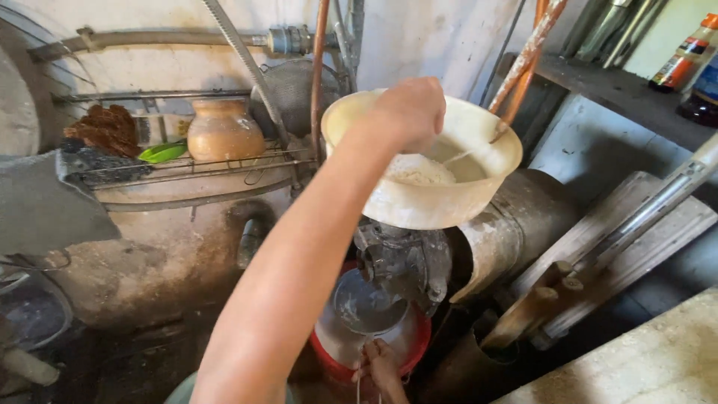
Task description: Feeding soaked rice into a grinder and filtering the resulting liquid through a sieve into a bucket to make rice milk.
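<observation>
1. A rough, stained workshop corner: whitewashed wall (419, 37) crossed by pipes, a wire rack (194, 166) at the left carrying a round clay pot (224, 129), a green leaf-shaped dish (161, 152) and a brown clump of fibre (108, 127).
2. In the middle stands a grimy metal grinding machine (404, 258), topped by a cream plastic hopper bowl (422, 168) with a pale wet mash (422, 173) lying in its bottom.
3. The left hand (407, 112) reaches up over the near rim of the hopper bowl, its fingers curled down inside the bowl; I cannot tell whether they grip anything, as the back of the hand hides them.
4. Below the machine's spout sits a red bucket (374, 352) with a white liner and a round metal lid or plate (366, 303) above it.
5. The right hand (381, 366) rests low at the bucket's front edge, fingers closed narrowly on a thin string or wire (359, 389).
6. At the right, a dark shelf (621, 93) holds two bottles (684, 60), and wooden planks (598, 254) lean beside the machine's metal drum (516, 224).
</observation>
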